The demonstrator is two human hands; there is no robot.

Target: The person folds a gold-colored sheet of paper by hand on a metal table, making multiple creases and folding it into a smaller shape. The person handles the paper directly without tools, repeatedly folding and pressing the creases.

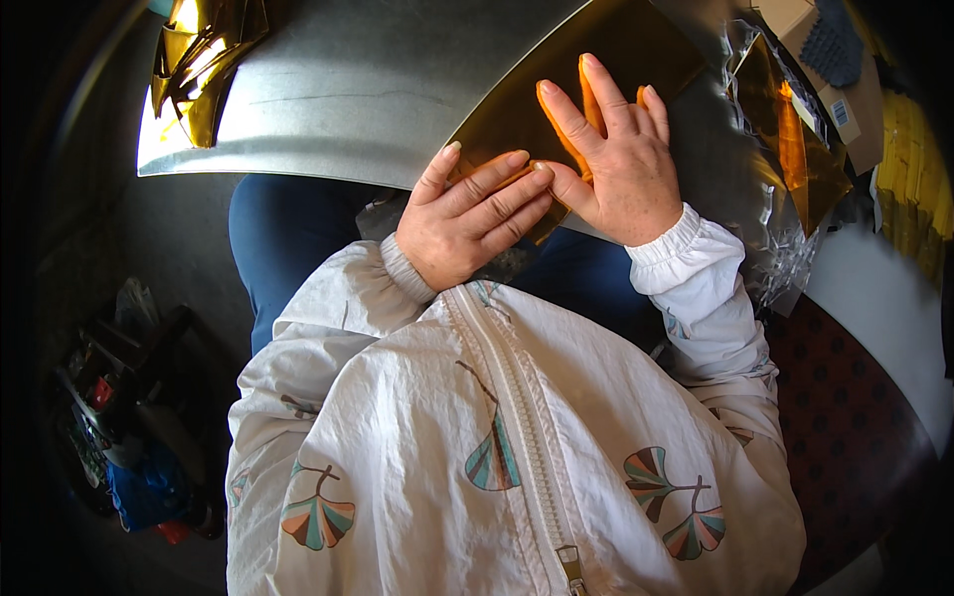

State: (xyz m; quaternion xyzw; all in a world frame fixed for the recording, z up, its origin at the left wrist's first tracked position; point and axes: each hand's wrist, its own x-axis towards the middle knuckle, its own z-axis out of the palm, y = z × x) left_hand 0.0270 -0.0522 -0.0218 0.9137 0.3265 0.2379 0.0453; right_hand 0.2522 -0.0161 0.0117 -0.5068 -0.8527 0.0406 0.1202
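A glossy amber film sheet [527, 111] lies on the grey metal table [338, 114], reaching its near edge. My right hand [628, 164] rests on the film with its fingers stretched and spread, pointing away from me. Flat over the film's near edge lies my left hand [462, 219], fingers extended towards the right. Its fingertips meet the thumb of my right hand. Orange reflections of the fingers show in the film. Whether anything is under the left fingers, I cannot tell.
A folded gold film bundle [204, 74] sits at the table's far left. On the right are crumpled gold film [800, 149], a cardboard box [860, 114] with a dark textured cloth [833, 45] and a yellow bundle [909, 179]. Clutter with a blue bag [149, 489] stands lower left.
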